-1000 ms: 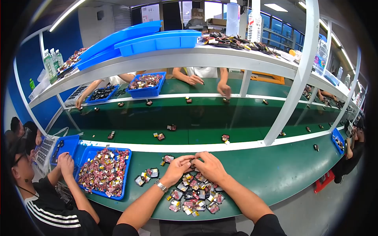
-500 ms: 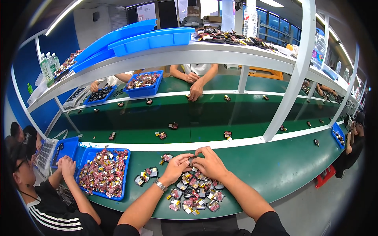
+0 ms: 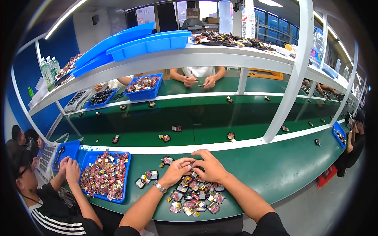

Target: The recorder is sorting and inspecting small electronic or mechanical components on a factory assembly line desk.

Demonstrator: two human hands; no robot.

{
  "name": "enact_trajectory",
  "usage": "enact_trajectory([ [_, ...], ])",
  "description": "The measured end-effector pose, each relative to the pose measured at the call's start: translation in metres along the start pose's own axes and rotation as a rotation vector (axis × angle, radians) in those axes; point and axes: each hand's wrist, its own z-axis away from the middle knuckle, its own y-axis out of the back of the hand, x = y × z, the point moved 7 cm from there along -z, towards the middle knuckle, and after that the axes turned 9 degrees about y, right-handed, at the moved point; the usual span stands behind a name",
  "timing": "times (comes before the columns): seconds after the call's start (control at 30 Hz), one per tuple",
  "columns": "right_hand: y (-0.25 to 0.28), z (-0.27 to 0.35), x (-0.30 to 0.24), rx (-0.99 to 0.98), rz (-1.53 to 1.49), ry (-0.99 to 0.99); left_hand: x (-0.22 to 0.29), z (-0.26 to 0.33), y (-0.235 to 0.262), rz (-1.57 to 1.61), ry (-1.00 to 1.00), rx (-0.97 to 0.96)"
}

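My left hand (image 3: 176,173), with a metal-banded watch on its wrist, pinches a small dark plastic part (image 3: 192,164). From the other side my right hand (image 3: 212,167) has thumb and fingers closed on the same part, most of which the fingers hide. Just below and under the hands lies a pile of small black housings with red circuit boards and silver-yellow cells (image 3: 195,194). Several similar assemblies (image 3: 146,177) lie left of my left wrist, and another (image 3: 167,161) sits just beyond it.
A blue tray (image 3: 128,177) heaped with red boards stands at left, beside a co-worker in black (image 3: 59,208). Beyond a white rail (image 3: 165,150), a green belt (image 3: 212,114) carries scattered assemblies. White posts (image 3: 289,78) support a loaded shelf overhead. Another person's hands (image 3: 201,81) are across.
Assemblies on the belt have shifted slightly right. The person across has drawn their hands back from the belt and apart. My hands stay together on the dark part, fingers slightly shifted.
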Motion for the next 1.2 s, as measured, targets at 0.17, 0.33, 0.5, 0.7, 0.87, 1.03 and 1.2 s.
enact_trajectory([
  [0.17, -0.002, 0.0, -0.004, -0.009, -0.075, 0.034, 0.0, 0.0, 0.0, 0.036, -0.013, -0.047],
  [0.33, -0.003, 0.004, 0.002, 0.051, -0.042, -0.014, -0.001, -0.001, 0.002, 0.038, -0.002, -0.001],
  [0.5, -0.004, 0.008, 0.003, 0.13, 0.019, -0.049, 0.0, -0.004, 0.0, 0.083, 0.005, -0.01],
  [0.7, -0.008, 0.007, 0.003, 0.158, -0.025, -0.065, -0.002, -0.002, 0.004, 0.095, -0.019, -0.016],
  [0.87, -0.01, 0.011, 0.004, 0.191, -0.036, -0.112, -0.002, -0.005, 0.005, 0.128, -0.018, -0.022],
  [1.03, -0.016, 0.008, 0.006, 0.187, -0.126, -0.157, -0.001, -0.004, 0.009, 0.163, -0.081, -0.006],
  [1.2, -0.009, 0.008, 0.006, 0.211, -0.048, -0.146, 0.0, -0.004, 0.008, 0.202, -0.083, 0.007],
])
